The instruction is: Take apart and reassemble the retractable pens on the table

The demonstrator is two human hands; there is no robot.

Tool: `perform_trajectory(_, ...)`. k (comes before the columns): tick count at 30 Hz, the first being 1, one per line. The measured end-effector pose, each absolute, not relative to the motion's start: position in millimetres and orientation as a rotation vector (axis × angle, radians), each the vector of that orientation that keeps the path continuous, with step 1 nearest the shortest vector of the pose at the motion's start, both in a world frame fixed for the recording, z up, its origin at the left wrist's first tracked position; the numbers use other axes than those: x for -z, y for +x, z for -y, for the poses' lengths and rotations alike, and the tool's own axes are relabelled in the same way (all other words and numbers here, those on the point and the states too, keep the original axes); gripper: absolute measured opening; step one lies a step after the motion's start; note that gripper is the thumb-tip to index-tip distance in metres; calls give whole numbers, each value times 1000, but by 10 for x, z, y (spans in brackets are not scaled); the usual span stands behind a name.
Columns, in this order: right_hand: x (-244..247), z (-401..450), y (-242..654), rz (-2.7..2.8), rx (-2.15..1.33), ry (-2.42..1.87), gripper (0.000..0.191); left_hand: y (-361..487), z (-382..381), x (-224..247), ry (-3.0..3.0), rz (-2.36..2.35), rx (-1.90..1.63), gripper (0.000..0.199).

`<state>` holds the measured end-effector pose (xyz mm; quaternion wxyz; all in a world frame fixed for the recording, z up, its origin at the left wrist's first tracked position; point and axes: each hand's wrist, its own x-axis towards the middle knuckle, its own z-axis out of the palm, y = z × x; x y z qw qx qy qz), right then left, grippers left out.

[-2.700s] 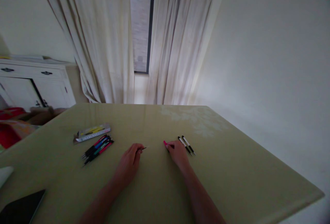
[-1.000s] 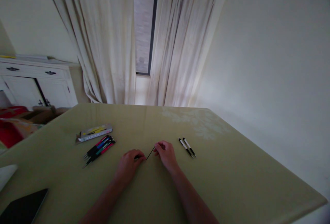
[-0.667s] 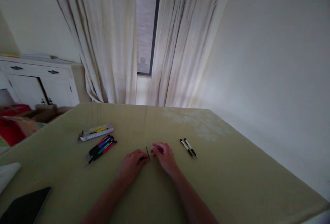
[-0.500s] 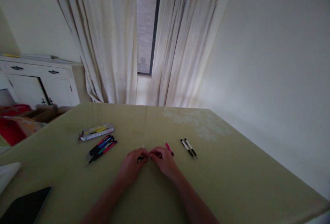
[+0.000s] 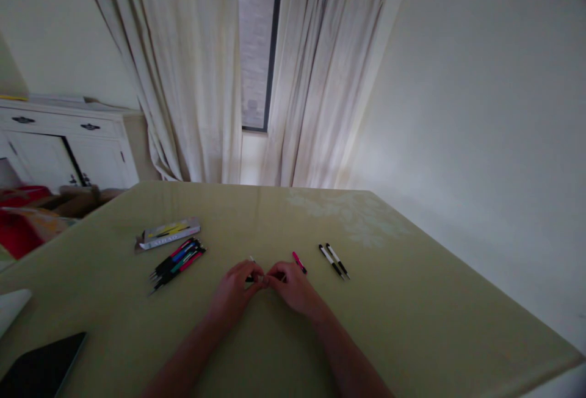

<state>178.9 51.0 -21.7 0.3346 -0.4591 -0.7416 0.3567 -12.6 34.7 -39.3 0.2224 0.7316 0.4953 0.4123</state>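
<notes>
Both hands meet low over the middle of the table. My left hand [image 5: 234,288] is closed in a pinch on a pen part, black under the fingers, with a pale tip showing past the index finger. Its fingertips touch those of my right hand [image 5: 290,288], also pinched, with a thin pale piece partly showing beneath the fingers; its kind is hidden. Just beyond the right knuckles lies a short pink and black pen piece [image 5: 299,262]. Two white and black pens [image 5: 332,262] lie side by side farther right.
To the left, several coloured pens [image 5: 178,264] lie in a bunch, below an opened pen box [image 5: 169,233]. A dark flat device [image 5: 43,364] and a white object [image 5: 13,309] sit at the near left edge. The table [image 5: 412,300] meets a wall at the right.
Hands stay together at almost the same spot, with slight finger movement. The whole view has shifted a little; the pens and box lie as before.
</notes>
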Motion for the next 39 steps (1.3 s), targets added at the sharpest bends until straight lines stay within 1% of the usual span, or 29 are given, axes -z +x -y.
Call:
perform_trajectory(3,200,-513,1802,1930,-986,-1182,16,-137,-348,408,2058,-1381,-1149,16)
perform_trajectory(8,211,-536,1828,1923,-1060,-1242,12,-159,-344,411,2160,-1445,-1060,14)
perform_trajectory(13,242,-547,1837,1923,-1010,-1245,12,-164,-347,410,2207,-1492,-1016,15)
perform_trajectory(20,292,-568,1871,1853,-1207,-1188,14,-207,-354,403,2415,-1460,-989,20)
perform_trajectory(23,291,-562,1872,1863,-1215,-1198,13,-218,-361,424,2444,-1459,-995,19)
perform_trajectory(25,275,-558,1863,1882,-1149,-1210,8,-215,-370,453,2425,-1477,-987,15)
perform_trajectory(28,242,-565,1846,1881,-959,-1270,3,-204,-386,491,2382,-1521,-908,23)
perform_trajectory(32,232,-580,1812,1887,-655,-1448,4,-199,-400,472,2368,-1454,-769,18)
perform_trajectory(34,247,-576,1780,1907,-526,-1540,3,-204,-400,438,2367,-1413,-751,20)
perform_trajectory(39,291,-555,1664,1884,-393,-1736,4,-236,-403,385,2385,-1359,-723,21)
